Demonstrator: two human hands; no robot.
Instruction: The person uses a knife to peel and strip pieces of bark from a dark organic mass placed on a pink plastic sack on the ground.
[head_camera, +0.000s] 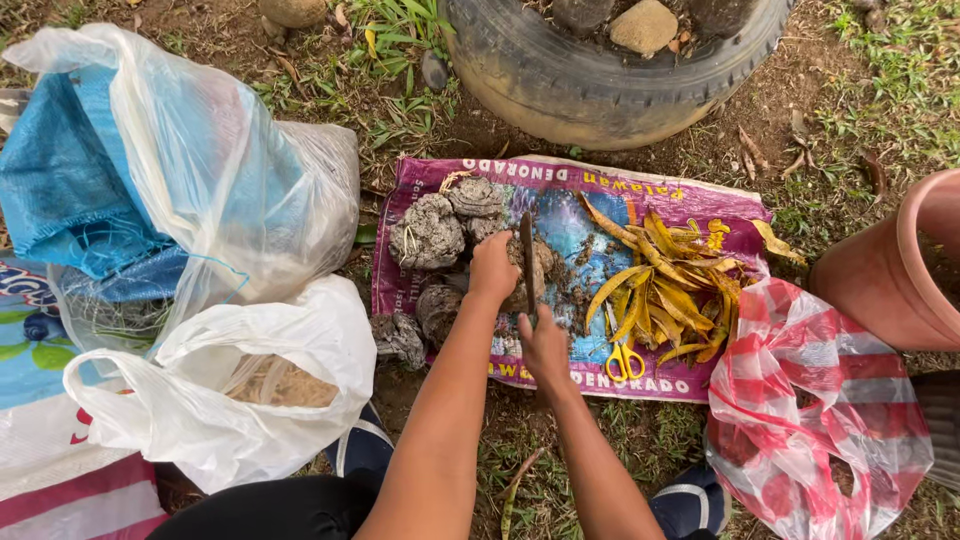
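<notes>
Two bare hands work a knife into a clod of dry soil, seen from above at frame centre.

I see a purple sack (560, 200) spread flat; on it my left hand (493, 268) closes over a grey soil clod (540, 262), crumbly and best cupped underneath. My right hand (545, 345) grips the stiff knife (527, 250) by its handle. Its tip is hidden, the handle covered.

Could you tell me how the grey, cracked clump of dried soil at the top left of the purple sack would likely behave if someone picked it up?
The grey cracked clump of dried soil would probably crumble, since its surface is fissured and loose crumbs lie on the purple printed sack. It looks dense, so likely heavy for its size. Its lumpy shape suggests it would sit rather than roll.
</notes>
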